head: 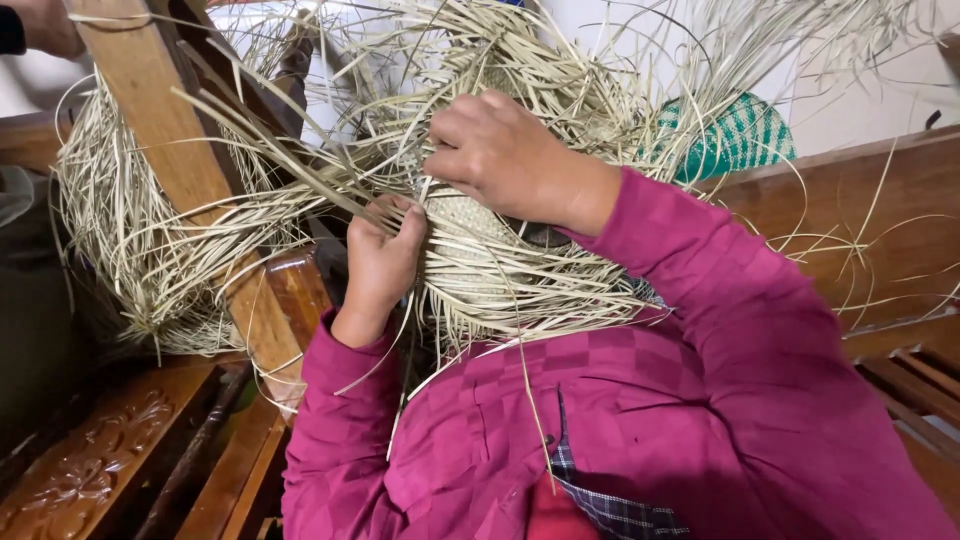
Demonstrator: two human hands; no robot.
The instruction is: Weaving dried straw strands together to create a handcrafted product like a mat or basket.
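A half-woven piece of pale straw (470, 240) rests against my chest, with long loose strands fanning out on all sides. My left hand (380, 262) pinches a few strands at the woven edge, fingers closed on them. My right hand (505, 155) lies curled over the top of the weave, fingertips pressing strands down at its left side. Both arms are in magenta checked sleeves. The middle of the weave is partly hidden under my right hand.
A slanted wooden post (165, 150) stands at the left with a bundle of straw (120, 240) hanging around it. Carved dark wooden furniture (90, 470) sits lower left. A wooden bench back (860, 200) runs at the right. A green-and-white woven item (745, 135) lies behind. Another person's hand (40, 25) shows top left.
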